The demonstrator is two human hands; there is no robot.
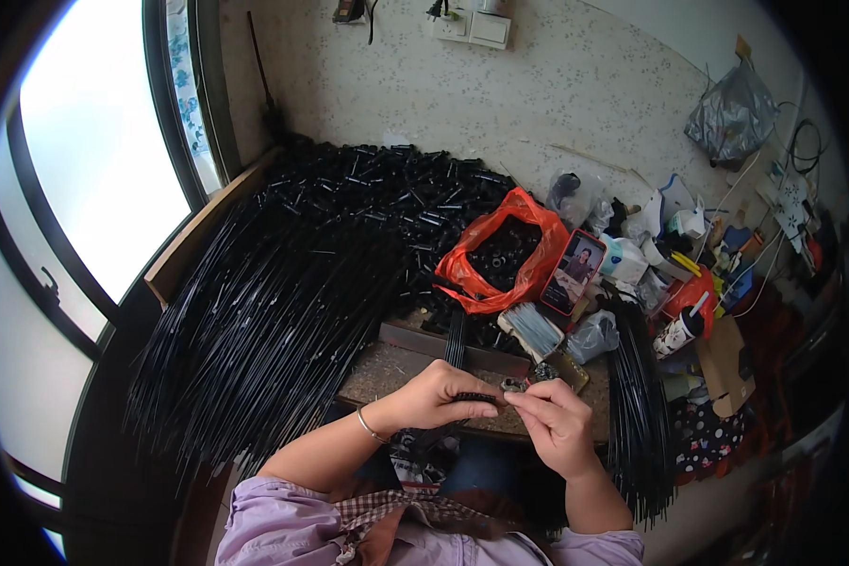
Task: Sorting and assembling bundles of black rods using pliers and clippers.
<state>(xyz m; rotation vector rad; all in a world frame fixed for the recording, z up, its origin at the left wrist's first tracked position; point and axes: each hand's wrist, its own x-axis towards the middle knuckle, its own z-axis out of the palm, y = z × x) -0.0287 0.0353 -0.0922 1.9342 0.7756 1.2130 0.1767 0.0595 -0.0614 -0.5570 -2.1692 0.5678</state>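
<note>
The left hand (pixel 439 394) grips a narrow, dark, textured strip (pixel 474 397) between thumb and curled fingers, its long axis running roughly nine to three o'clock. At its three o'clock end, the right hand (pixel 558 424), nearer, pinches a small greyish piece (pixel 513 385); whether the two touch, I cannot tell. Below lies a worn brown workbench (pixel 377 373). A crinkled red plastic bag (pixel 538 291) sits at twelve o'clock, a frosted glass window (pixel 94 179) at ten, a speckled pale wall (pixel 575 94) beyond.
</note>
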